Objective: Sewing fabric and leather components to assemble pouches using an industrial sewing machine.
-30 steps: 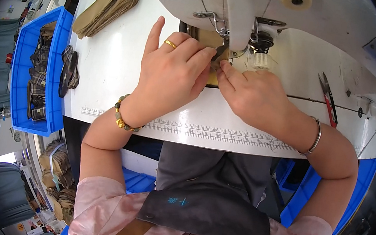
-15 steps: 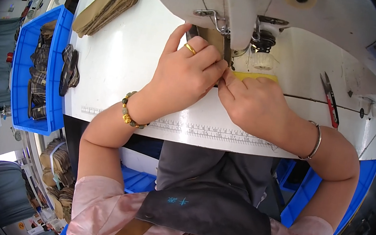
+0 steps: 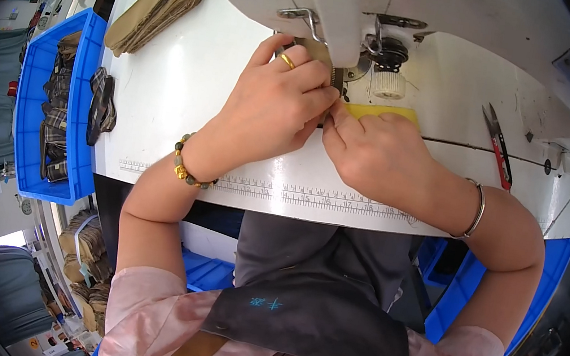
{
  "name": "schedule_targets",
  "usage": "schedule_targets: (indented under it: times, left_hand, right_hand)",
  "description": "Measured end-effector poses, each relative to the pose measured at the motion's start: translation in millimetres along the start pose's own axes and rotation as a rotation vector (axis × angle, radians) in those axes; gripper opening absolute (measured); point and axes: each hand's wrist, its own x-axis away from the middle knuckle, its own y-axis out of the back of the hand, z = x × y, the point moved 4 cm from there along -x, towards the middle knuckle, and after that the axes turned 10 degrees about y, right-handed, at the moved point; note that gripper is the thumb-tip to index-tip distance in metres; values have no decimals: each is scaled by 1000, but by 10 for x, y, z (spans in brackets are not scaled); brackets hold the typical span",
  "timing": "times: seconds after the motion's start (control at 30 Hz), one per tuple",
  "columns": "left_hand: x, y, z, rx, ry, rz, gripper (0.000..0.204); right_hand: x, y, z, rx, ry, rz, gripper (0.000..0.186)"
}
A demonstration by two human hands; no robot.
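Observation:
Under the white sewing machine head lies a tan fabric piece with a dark edge, mostly hidden by my fingers and the machine. My left hand rests over it with bent fingers, the forefinger and thumb gripping near its edge. My right hand is closed, its thumb and fingertips pinching the dark edge right beside the left fingertips. Just behind the right knuckles shows a yellow strip on the table. Whether the needle is in the fabric cannot be seen.
A stack of tan sole-shaped pieces lies at the far left. Dark plaid pieces sit beside a blue crate filled with more of them. Red-handled thread snips lie on the right. A printed ruler runs along the front.
Both hands have shifted slightly left relative to the view, along with the whole scene. Less of the tan piece shows beyond my left fingers. The grip looks the same.

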Motion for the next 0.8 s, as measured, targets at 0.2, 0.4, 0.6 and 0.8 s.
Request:
schedule_targets:
  times: [0.2, 0.4, 0.6, 0.8]
  left_hand:
    - [-4, -22, 40, 33, -17, -15, 15]
    - [-81, -88, 187, 125, 41, -10, 12]
    - [-93, -85, 279, 277, 113, -16, 15]
    - [-74, 99, 355, 359, 158, 200, 31]
  right_hand:
    - [-32, -35, -26, -18, 6, -170, 10]
    - [-77, -63, -148, 60, -42, -127, 11]
    - [-76, -72, -179, -9, -88, -122, 12]
    - [-61, -54, -181, -2, -95, -135, 13]
